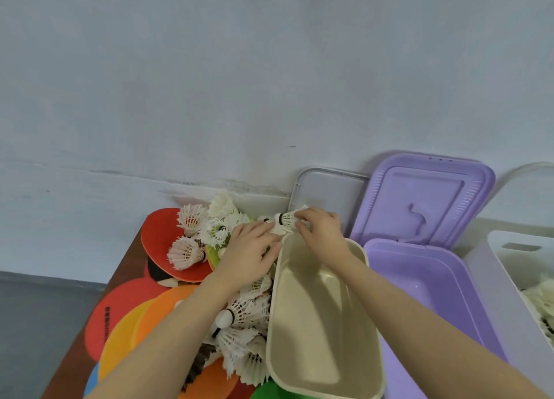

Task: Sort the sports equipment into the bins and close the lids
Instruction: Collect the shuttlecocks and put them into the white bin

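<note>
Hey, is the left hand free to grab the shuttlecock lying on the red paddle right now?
Probably yes. That shuttlecock lies uncovered on top of the red paddle, just left of the left hand, with nothing between them. The left hand rests on other shuttlecocks, though, and may already be holding one.

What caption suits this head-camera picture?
Right hand pinches a shuttlecock above the empty beige bin; purple bin open.

A pale blue-grey painted wall (269,69) fills the upper half of the view, scuffed and streaked with darker marks low down where it meets the brown wooden table (126,266). To the left, below the table's edge, lies a dull grey floor (36,323). The light is soft and even, with faint shadows.
</note>
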Demonstrator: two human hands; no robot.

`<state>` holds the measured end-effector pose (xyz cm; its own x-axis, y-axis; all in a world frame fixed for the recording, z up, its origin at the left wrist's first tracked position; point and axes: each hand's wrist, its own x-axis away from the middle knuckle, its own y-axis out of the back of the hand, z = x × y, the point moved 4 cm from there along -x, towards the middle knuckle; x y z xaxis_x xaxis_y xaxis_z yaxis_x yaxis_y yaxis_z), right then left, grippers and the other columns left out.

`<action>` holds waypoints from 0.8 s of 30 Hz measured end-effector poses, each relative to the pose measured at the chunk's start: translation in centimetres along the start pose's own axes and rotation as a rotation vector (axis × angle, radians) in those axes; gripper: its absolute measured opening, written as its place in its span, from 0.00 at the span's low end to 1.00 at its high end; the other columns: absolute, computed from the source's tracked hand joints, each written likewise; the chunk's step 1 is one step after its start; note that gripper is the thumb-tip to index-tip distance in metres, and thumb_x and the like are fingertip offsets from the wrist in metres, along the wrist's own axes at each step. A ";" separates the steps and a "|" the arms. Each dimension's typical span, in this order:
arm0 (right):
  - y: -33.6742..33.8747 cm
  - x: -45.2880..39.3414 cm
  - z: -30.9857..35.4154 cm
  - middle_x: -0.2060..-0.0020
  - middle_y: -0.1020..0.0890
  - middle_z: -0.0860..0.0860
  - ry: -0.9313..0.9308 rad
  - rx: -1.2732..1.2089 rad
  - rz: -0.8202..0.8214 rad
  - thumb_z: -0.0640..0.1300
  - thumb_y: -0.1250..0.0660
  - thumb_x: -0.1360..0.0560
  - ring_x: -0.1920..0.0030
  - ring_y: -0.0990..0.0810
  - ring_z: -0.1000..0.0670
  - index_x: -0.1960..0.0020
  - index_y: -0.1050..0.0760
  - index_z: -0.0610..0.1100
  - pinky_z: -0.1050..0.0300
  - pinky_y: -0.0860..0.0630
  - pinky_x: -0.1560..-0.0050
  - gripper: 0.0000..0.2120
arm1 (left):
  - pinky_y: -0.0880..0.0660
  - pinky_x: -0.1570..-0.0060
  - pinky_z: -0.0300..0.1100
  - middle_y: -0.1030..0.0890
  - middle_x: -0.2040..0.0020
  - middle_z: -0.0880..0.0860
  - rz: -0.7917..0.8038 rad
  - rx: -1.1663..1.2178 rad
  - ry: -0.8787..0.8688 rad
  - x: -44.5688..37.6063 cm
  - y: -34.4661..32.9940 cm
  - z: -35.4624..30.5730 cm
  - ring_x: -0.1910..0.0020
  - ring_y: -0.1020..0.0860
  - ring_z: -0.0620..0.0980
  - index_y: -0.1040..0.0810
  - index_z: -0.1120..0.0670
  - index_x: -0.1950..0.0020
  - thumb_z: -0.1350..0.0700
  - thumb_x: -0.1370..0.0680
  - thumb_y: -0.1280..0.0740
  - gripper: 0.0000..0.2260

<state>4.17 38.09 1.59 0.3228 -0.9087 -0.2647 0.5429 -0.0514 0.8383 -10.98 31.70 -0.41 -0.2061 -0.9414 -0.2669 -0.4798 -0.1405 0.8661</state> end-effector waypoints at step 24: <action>3.8 3.4 -2.2 0.55 0.23 0.60 -0.142 -0.254 -0.280 0.38 0.35 0.24 0.55 0.27 0.62 0.51 0.22 0.47 0.60 0.35 0.46 0.06 | 0.42 0.35 0.46 0.33 0.29 0.48 0.047 -0.105 0.050 -4.9 -1.6 0.8 0.31 0.35 0.48 0.37 0.49 0.28 0.50 0.24 0.35 0.26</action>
<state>9.05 35.68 2.81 0.0348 -0.9232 -0.3826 0.7748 -0.2169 0.5939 -9.93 36.77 -0.82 -0.1821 -0.9615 -0.2057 -0.3784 -0.1246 0.9172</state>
